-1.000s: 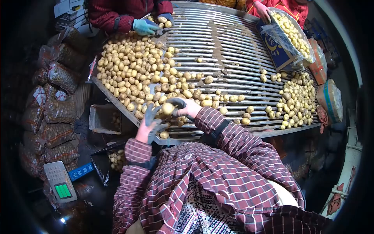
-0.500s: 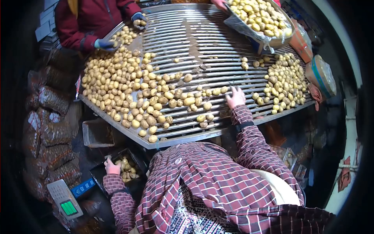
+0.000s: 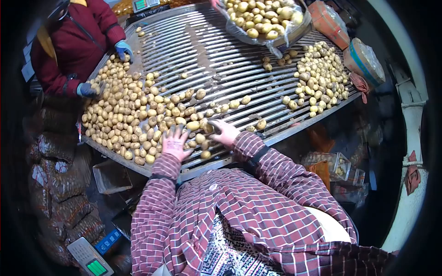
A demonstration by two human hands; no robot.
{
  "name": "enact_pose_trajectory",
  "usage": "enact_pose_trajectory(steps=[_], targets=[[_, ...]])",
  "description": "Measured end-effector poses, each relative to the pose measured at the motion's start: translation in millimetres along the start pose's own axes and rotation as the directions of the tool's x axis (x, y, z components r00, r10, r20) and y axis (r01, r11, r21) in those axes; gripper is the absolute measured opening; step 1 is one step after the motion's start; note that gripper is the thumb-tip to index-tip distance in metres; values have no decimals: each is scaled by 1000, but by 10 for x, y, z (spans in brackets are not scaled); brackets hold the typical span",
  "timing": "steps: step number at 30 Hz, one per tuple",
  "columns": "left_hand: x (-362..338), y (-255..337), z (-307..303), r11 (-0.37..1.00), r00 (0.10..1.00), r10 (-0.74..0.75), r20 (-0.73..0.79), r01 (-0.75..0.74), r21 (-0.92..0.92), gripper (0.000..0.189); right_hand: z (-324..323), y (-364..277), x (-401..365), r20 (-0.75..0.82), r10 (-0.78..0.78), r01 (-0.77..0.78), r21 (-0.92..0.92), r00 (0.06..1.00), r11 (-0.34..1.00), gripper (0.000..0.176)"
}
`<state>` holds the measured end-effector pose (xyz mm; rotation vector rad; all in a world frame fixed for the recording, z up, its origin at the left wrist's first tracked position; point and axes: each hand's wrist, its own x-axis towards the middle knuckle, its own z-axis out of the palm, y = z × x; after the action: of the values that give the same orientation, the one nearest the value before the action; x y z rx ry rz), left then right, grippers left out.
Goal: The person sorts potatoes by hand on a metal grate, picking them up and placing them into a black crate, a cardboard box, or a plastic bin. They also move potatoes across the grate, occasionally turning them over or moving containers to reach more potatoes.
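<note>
My left hand (image 3: 176, 142) lies over the near edge of a big heap of potatoes (image 3: 122, 115), its fingers spread and pointing away from me. Just to its right, my right hand (image 3: 224, 134) reaches leftward with fingers apart, beside a few loose potatoes (image 3: 200, 138) that lie between the two hands. Neither hand is visibly gripping a potato. Under them is a slatted metal table (image 3: 248, 78) with a raised rim. A thin trail of potatoes (image 3: 224, 108) runs rightward from the heap across the slats.
Across the table at left, a person in a maroon jacket (image 3: 85, 34) handles potatoes with blue gloves. An open box of potatoes (image 3: 264, 20) stands at the far side. A second heap (image 3: 320, 78) lies right. Filled sacks (image 3: 69, 184), an empty bin (image 3: 112, 177) and a scale (image 3: 90, 257) are lower left.
My left hand has come up from the black crate of potatoes onto the table. My right hand has moved left and nearer to me, toward the heap. The view has shifted.
</note>
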<state>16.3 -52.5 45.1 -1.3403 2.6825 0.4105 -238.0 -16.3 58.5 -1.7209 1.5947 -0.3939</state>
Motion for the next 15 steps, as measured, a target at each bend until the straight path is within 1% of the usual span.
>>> enact_pose_trajectory(steps=[1, 3, 5, 6, 7, 9, 10, 11, 12, 13, 14, 15], targets=[[-27, -139, 11, 1000, 1000, 13, 4, -13, -6, 78, -140, 14, -52, -17, 110, -109, 40, 994, 993, 56], [-102, -365, 96, 997, 988, -55, -143, 48, -52, 71, -354, 207, -123, -142, 243, -245, 4, 960, 970, 51], [-153, -688, -75, 980, 980, -192, -48, 194, 34, 69, -557, 412, -223, -198, 285, -281, 46, 938, 959, 48], [-263, -830, -37, 951, 949, -306, -82, 300, -81, 60, -577, 612, -258, -312, 279, -303, -31, 908, 952, 47], [-309, -865, -95, 942, 942, -327, -74, 319, -99, 56, -604, 860, -279, -422, 251, -324, -110, 871, 940, 46], [-308, -971, -103, 955, 954, -294, -58, 295, 13, 51, -703, 988, -276, -520, 317, -402, -55, 793, 914, 47], [-253, -938, -62, 958, 941, -286, -179, 283, -39, 46, -714, 1082, -199, -561, 361, -497, -106, 745, 861, 51], [-138, -810, -55, 961, 913, -277, -300, 264, -86, 42, -809, 1008, -137, -540, 377, -488, -75, 753, 869, 62], [-17, -575, -147, 978, 892, -195, -408, 147, -146, 33, -787, 1045, -28, -571, 348, -472, -79, 743, 878, 65], [192, -374, -131, 982, 929, -86, -361, 19, -186, 23, -753, 1079, 91, -602, 319, -457, -87, 732, 885, 67], [342, -68, -13, 982, 925, 41, -377, -106, -155, 28, -781, 1123, 214, -536, 363, -467, -68, 762, 882, 68], [433, 134, 110, 989, 952, 72, -297, -106, -102, 33, -724, 1078, 329, -482, 316, -423, -128, 817, 897, 66]])
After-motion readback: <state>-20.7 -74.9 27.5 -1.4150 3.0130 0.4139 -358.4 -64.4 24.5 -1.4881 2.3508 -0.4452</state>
